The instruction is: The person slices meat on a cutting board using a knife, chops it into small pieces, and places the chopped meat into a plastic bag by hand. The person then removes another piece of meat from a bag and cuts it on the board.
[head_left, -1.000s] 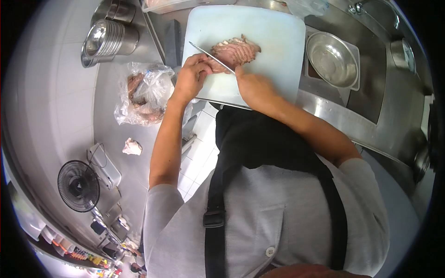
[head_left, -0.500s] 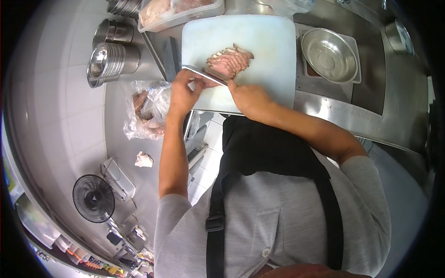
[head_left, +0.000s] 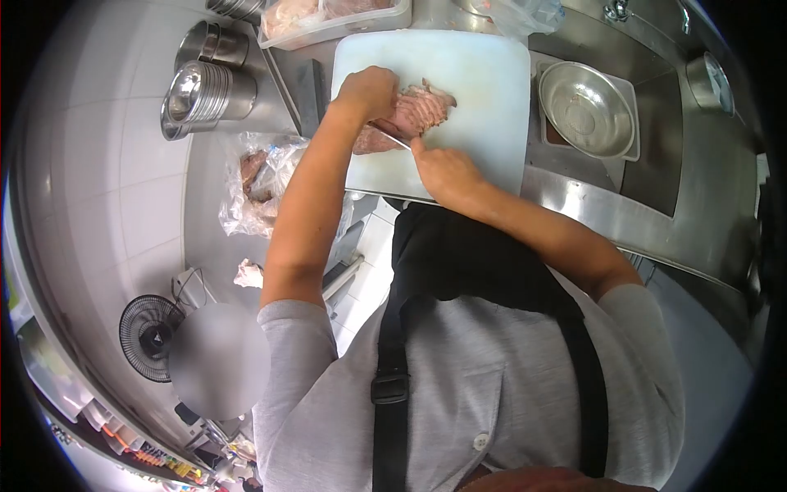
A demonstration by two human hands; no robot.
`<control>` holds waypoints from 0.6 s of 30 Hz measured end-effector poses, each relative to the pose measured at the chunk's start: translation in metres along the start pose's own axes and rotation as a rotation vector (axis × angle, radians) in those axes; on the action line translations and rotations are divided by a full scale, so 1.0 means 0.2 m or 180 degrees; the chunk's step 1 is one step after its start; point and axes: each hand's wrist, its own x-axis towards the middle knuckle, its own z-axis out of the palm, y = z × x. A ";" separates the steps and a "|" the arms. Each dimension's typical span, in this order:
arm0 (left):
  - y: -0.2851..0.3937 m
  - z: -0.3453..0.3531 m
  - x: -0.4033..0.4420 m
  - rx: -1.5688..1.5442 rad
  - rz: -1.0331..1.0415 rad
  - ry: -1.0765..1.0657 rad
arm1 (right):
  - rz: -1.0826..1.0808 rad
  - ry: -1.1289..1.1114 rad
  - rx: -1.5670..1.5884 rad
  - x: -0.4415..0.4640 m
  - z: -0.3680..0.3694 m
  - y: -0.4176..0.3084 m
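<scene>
Sliced pinkish-brown meat [head_left: 422, 111] lies fanned out on a white cutting board [head_left: 484, 107]. An uncut piece of meat [head_left: 373, 141] sits at its lower left. My right hand [head_left: 447, 170] is closed round the handle of a knife [head_left: 392, 135], whose blade lies between the slices and the uncut piece. My left hand [head_left: 370, 88] is at the upper left of the slices, beyond the blade; its fingertips are hidden behind the hand, and its forearm crosses the board's left edge.
Left of the board are a dark grey block [head_left: 311, 94], a plastic bag of meat [head_left: 264, 184], a small pale scrap [head_left: 248, 274] and stacked metal bowls [head_left: 201, 94]. A tub of meat [head_left: 336, 23] stands behind. A metal bowl [head_left: 587, 111] is at the right, by the sink.
My left hand has moved from the uncut piece up past the knife to the slices. The knife remains in my right hand. A blurred round shape now shows near the fan.
</scene>
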 end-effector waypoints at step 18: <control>0.03 0.41 -0.58 -0.1862 -0.0425 0.1912 | 0.0019 -0.0183 -0.0135 -0.10 -0.08 0.00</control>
